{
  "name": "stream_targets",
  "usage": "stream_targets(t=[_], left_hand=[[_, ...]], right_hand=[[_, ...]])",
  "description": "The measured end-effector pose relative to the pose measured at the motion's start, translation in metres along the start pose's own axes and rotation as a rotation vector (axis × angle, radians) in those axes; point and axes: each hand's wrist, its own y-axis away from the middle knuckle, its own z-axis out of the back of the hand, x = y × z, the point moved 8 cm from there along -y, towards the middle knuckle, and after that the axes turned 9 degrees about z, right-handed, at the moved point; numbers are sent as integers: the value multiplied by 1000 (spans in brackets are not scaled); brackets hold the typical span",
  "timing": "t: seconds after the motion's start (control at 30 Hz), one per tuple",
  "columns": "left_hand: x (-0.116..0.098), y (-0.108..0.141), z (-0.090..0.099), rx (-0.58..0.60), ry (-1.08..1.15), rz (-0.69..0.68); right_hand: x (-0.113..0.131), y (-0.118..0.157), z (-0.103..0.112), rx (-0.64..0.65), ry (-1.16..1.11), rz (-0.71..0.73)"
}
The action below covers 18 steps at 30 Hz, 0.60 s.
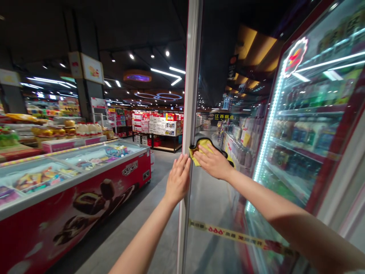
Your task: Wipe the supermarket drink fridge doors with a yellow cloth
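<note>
A tall glass fridge door stands swung open in front of me, its pale metal edge running top to bottom. My right hand lies flat on a yellow cloth, pressing it against the glass close to the door's edge. My left hand rests with fingers together against the outer side of the door's edge, at about the same height. It holds nothing.
The lit drinks fridge with bottle shelves fills the right side. A red chest freezer with glass lids runs along the left. Between them a grey aisle floor leads to stacked boxes farther back.
</note>
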Motion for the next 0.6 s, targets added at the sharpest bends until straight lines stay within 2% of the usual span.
stream_targets(t=[0.07, 0.17, 0.23, 0.37, 0.43, 0.5, 0.6], left_hand=[[0, -11, 1, -15, -2, 7], [-2, -28, 3, -34, -10, 32], [-4, -35, 5, -46, -16, 51], [-4, -39, 10, -75, -21, 110], [-5, -41, 10, -88, -19, 132], [-7, -46, 9, -100, -15, 136], [-15, -56, 3, -107, -2, 109]], right_hand=[[-27, -11, 14, -29, 5, -88], [-66, -28, 32, -109, 11, -328], [-64, -32, 33, -131, 12, -372], [-21, -20, 12, -88, 6, -292], [-9, -15, 5, -61, 6, -244], [-17, -12, 8, -60, 15, -238], [-52, 2, 32, -127, 63, -391]])
